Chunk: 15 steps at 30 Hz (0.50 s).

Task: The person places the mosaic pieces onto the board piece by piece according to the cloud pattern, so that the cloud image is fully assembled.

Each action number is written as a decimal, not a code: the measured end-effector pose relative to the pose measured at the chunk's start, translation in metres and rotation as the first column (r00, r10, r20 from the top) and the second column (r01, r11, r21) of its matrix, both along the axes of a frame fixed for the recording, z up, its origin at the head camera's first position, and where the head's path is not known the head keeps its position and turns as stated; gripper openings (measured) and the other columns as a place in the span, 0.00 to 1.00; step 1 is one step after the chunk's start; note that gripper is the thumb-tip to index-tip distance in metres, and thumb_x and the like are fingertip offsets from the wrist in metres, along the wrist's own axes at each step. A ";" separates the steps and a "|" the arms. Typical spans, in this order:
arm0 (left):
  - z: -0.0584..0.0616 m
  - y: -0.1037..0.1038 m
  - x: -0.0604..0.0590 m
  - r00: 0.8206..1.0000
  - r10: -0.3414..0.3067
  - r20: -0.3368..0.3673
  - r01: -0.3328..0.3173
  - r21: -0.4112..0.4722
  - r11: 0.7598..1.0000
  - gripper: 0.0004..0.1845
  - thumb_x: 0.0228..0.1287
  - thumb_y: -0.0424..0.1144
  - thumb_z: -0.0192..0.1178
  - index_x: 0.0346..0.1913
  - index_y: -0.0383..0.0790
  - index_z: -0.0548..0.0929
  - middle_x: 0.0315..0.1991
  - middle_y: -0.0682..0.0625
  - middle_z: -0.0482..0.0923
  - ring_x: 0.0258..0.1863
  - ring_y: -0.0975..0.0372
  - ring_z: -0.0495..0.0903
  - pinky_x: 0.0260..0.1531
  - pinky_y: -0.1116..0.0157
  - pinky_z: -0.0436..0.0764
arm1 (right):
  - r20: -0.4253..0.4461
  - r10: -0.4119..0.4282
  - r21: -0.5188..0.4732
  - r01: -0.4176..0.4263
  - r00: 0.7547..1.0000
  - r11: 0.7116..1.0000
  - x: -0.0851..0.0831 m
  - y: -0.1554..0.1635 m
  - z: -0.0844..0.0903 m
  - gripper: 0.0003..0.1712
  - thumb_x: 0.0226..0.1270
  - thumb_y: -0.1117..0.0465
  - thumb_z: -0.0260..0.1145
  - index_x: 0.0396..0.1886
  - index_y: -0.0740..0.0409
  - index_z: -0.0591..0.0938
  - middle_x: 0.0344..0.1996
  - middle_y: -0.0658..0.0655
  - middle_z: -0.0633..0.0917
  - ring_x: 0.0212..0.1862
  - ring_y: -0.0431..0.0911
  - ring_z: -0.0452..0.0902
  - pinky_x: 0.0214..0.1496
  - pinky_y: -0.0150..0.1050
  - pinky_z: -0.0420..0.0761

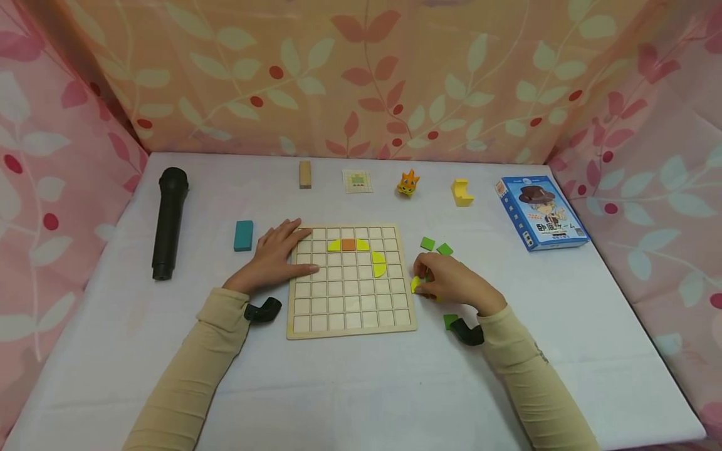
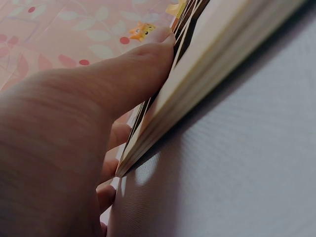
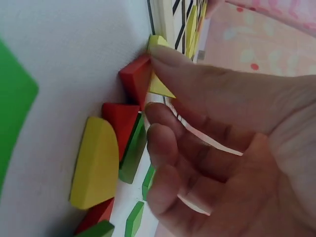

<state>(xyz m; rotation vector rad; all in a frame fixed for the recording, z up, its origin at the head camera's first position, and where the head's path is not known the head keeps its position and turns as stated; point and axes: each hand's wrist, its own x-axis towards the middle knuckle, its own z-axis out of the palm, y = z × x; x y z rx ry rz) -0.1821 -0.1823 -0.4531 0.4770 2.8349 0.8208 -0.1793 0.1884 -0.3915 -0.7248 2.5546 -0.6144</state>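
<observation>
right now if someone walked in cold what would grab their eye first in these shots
Likely the wooden grid board at the table's middle, with yellow and orange pieces set in its upper rows. The left hand lies flat on the board's left edge, while the right hand pinches a small yellow piece among loose red, yellow and green pieces just right of the board. A black microphone lies far left, and a blue box far right.

White-clothed table [image 1: 350, 388] carries wooden grid board [image 1: 346, 326] between hands; microphone [image 1: 168, 220], teal block [image 1: 244, 235] beyond left hand; blue game box [image 1: 540, 213] beyond right hand.
</observation>
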 end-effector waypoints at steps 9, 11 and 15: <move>0.003 0.000 0.000 1.000 -0.002 0.004 0.002 0.002 1.000 0.48 0.55 0.62 0.64 0.74 0.46 0.57 0.77 0.44 0.42 0.76 0.49 0.36 0.70 0.46 0.35 | -0.118 -0.036 -0.051 0.030 0.992 0.998 -0.011 -0.012 0.013 0.07 0.61 0.65 0.69 0.36 0.57 0.78 0.28 0.51 0.80 0.32 0.44 0.73 0.35 0.37 0.75; 0.003 0.000 0.000 1.000 -0.003 0.001 0.003 0.007 1.000 0.48 0.54 0.62 0.64 0.74 0.45 0.58 0.77 0.44 0.42 0.76 0.49 0.37 0.70 0.46 0.35 | -0.148 -0.037 -0.089 0.024 0.988 0.996 -0.016 -0.021 0.015 0.06 0.62 0.65 0.68 0.37 0.58 0.79 0.29 0.51 0.81 0.34 0.45 0.74 0.36 0.37 0.76; 0.001 -0.002 0.002 1.000 -0.019 -0.007 0.019 0.014 1.000 0.49 0.54 0.63 0.65 0.74 0.46 0.58 0.77 0.43 0.42 0.76 0.49 0.37 0.70 0.45 0.36 | -0.173 -0.028 -0.175 -0.003 0.985 0.985 -0.025 -0.046 0.015 0.05 0.62 0.64 0.68 0.37 0.57 0.80 0.31 0.52 0.83 0.35 0.45 0.75 0.37 0.37 0.76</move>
